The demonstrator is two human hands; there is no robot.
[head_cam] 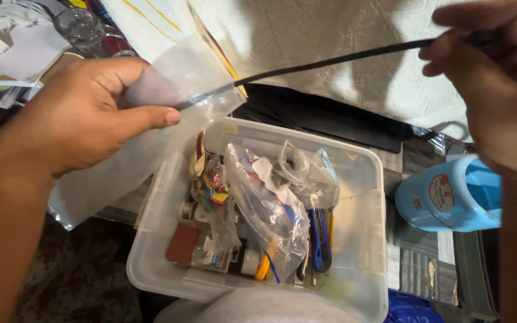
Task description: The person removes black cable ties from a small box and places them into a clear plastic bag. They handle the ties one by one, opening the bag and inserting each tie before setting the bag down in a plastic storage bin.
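The left hand [82, 113] pinches a clear plastic bag [151, 143] and one end of a long black strip [330, 61]; the right hand [498, 78] grips the other end, so the strip stretches tight above a clear box [363, 239] full of small things; a blue cup [450, 194] stands just beside the box; I think a hard pull could slide the strip out of the fingers, or an arm could bump the cup over.
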